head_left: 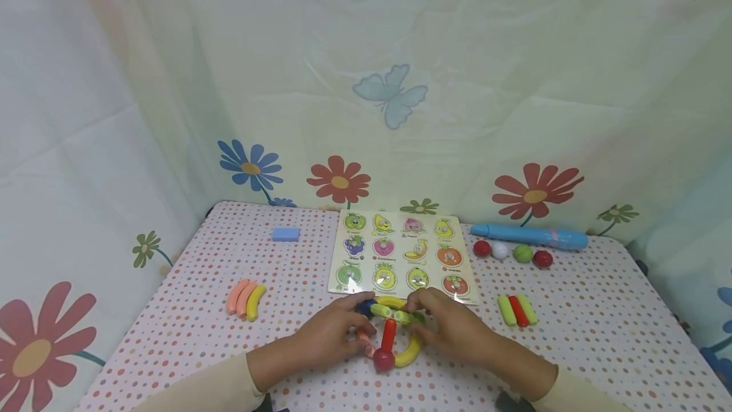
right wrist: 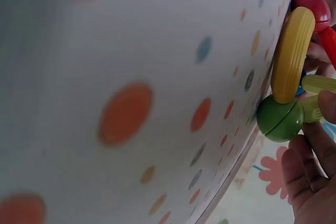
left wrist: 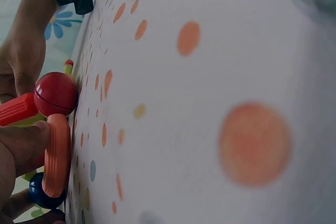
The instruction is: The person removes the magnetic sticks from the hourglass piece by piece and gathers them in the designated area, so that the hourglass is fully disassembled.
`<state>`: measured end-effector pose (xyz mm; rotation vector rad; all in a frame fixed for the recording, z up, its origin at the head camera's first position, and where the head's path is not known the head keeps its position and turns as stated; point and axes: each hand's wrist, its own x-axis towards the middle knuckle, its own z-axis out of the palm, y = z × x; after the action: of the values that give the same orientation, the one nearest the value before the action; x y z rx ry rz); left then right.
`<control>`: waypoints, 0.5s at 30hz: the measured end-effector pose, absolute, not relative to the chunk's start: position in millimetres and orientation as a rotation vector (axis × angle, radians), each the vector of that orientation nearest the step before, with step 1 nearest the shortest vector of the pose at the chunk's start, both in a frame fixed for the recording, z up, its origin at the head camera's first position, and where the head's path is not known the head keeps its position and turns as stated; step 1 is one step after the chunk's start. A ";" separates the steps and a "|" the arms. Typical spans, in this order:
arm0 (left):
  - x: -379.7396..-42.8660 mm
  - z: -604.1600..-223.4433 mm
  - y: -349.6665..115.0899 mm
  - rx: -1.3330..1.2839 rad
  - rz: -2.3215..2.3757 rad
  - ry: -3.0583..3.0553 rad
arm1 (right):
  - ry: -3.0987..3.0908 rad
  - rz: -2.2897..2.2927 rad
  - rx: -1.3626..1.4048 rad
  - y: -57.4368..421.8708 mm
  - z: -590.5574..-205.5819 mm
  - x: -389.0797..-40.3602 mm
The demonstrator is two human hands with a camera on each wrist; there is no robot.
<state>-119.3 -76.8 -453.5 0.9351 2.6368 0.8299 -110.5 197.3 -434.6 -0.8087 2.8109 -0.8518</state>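
Note:
Both hands are at a magnetic ball-and-stick frame low on the table. My left hand [head_left: 328, 334] grips its left side, thumb on a ribbed pink curved stick [left wrist: 56, 156] and fingers around the dark blue ball [left wrist: 43, 191]. On the right side, my right hand [head_left: 454, 324] pinches a light green stick [right wrist: 311, 109] by the green ball [right wrist: 280, 118]. A yellow curved stick [head_left: 410, 351] joins the green ball to the red ball [head_left: 384, 360] at the front. From that red ball a straight red stick [head_left: 389, 334] points up toward the light green sticks.
Behind the frame lies a fruit picture board [head_left: 400, 253]. Pink and yellow curved sticks [head_left: 246, 299] and a blue block [head_left: 286, 234] are at left. At right are short straight sticks [head_left: 518, 310], several balls [head_left: 523, 253] and a blue tube-shaped object [head_left: 528, 236].

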 end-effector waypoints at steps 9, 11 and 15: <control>-120.1 -453.6 -77.2 0.912 0.814 2.632 | 2.815 -0.751 -0.890 197.8 -434.5 -114.7; -120.4 -453.8 -77.2 0.914 0.814 2.633 | 2.811 -0.736 -0.917 198.3 -434.1 -115.5; -120.3 -453.4 -76.7 0.925 0.810 2.637 | 2.815 -0.710 -0.951 199.2 -434.1 -116.4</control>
<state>-120.3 -76.7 -453.4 0.9252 2.6372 0.8096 -116.4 199.2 -434.1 -0.9515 2.8151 -0.7100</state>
